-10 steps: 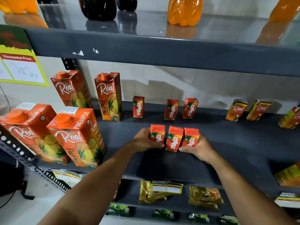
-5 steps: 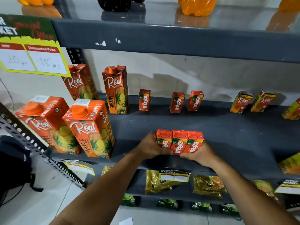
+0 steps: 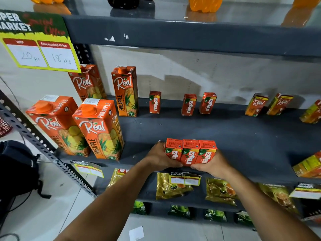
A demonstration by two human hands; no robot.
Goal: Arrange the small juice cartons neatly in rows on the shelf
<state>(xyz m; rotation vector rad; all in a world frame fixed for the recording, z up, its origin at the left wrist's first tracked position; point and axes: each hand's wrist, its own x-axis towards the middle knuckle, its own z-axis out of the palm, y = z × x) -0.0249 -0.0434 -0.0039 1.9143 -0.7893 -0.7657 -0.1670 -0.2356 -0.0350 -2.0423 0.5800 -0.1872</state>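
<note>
Three small red Maaza cartons (image 3: 190, 152) stand pressed side by side near the front edge of the grey shelf (image 3: 251, 141). My left hand (image 3: 159, 156) clasps the left carton of the row and my right hand (image 3: 211, 164) clasps the right one, squeezing the row between them. At the back of the shelf stand three more Maaza cartons: one alone (image 3: 155, 102) and two close together (image 3: 188, 104), (image 3: 207, 102). Small Real cartons (image 3: 256, 105), (image 3: 279, 104) lean at the back right.
Large Real pineapple cartons (image 3: 100, 129) fill the shelf's left end, two in front and two behind. More small cartons (image 3: 308, 165) lie at the right edge. A price sign (image 3: 40, 49) hangs at upper left. Gold pouches (image 3: 171, 186) sit on the shelf below.
The three front cartons, loosely spaced a second ago, have been pushed tight together between my hands. The view has shifted slightly to the left.
</note>
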